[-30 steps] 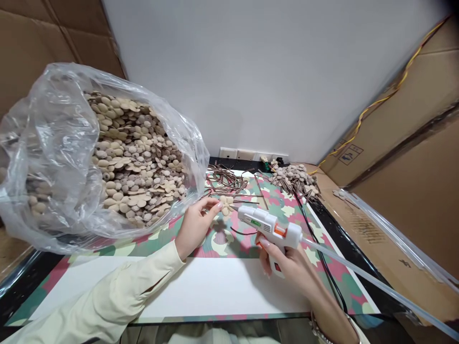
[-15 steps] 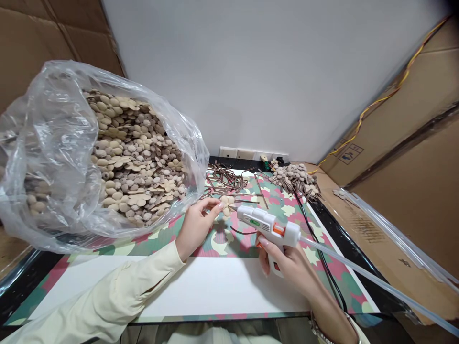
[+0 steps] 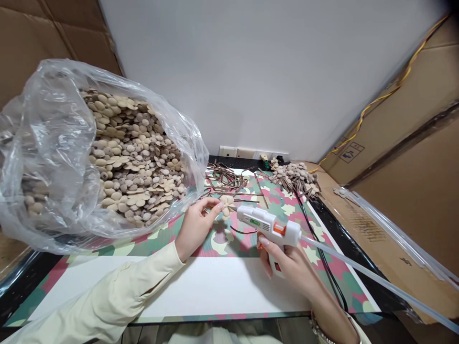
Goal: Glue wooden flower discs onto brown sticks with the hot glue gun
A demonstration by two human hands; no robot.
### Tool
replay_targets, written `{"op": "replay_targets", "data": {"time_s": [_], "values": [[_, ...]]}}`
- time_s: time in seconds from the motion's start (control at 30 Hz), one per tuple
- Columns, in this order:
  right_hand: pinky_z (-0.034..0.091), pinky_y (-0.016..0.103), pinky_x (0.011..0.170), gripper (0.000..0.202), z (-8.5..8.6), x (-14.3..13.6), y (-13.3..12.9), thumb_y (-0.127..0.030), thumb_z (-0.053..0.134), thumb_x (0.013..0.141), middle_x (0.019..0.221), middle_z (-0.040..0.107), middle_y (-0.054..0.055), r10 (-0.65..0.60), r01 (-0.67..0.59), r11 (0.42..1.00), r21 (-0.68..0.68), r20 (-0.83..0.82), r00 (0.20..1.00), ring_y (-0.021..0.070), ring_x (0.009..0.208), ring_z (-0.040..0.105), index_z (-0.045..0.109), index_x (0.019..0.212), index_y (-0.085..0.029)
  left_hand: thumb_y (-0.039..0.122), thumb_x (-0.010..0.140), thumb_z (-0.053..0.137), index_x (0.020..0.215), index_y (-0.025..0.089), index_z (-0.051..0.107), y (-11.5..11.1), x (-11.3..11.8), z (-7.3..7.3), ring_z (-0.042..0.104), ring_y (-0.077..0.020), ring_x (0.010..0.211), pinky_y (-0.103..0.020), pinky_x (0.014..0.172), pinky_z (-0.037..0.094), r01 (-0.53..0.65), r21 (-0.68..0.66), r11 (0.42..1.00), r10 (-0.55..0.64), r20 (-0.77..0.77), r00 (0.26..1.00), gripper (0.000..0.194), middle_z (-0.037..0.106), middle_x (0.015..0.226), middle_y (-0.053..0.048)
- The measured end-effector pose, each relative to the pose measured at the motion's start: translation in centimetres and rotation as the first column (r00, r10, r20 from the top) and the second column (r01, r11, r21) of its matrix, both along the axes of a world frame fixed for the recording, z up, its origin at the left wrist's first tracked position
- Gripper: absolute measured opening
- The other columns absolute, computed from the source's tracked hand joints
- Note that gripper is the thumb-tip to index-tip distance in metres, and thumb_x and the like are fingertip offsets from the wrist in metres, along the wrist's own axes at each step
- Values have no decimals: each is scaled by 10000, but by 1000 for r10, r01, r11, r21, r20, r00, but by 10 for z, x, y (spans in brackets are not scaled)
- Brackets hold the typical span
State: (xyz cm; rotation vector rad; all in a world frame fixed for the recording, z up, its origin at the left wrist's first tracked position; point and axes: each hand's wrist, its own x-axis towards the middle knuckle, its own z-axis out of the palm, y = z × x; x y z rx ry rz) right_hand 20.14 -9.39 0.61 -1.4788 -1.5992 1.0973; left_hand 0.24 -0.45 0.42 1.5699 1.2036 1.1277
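Observation:
Between thumb and fingers, my left hand (image 3: 198,224) pinches a beige fabric flower (image 3: 226,205) by its left edge, above the camouflage-patterned sheet. My right hand (image 3: 283,258) is wrapped round the handle of a white glue gun (image 3: 267,223), its fingers by the orange trigger. The gun's nozzle points left, at the flower's middle; whether it touches cannot be made out. A long clear glue stick (image 3: 362,267) runs out of the gun's rear to the lower right. One short brown strip (image 3: 243,231) lies on the sheet below the nozzle.
A large clear plastic bag (image 3: 53,129) full of beige flowers stands at the left. Behind my hands lie brown strips (image 3: 227,177); a flower pile (image 3: 296,176) sits farther right. Spare glue sticks (image 3: 398,239) rest on cardboard. A black cord (image 3: 324,255) crosses the sheet's right side.
The camera view has shifted very slightly. Both hands, the flower and the glue gun stay in nearly the same places.

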Motion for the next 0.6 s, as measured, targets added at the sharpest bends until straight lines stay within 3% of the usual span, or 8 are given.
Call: {"op": "replay_targets", "data": {"time_s": [0.13,0.6], "values": [[358,267,581,307,1,0,0,-412,392,902,414,460,-42,-6,6,1000,-4,-23,1000,142,490,445,517,722,-197,408,782,563,858,173,635,0,0,0,566,-152,689,-235,626,416,-4,9,1000,4,-2,1000,257,666,814,-26],[378,276,608,341,-1,1,0,-415,394,897,409,458,-35,-10,10,1000,-7,-11,1000,146,489,454,490,643,-209,412,793,551,879,188,623,-1,-1,0,521,-118,582,-221,523,357,-6,15,1000,6,-20,1000,250,659,806,-15]]}}
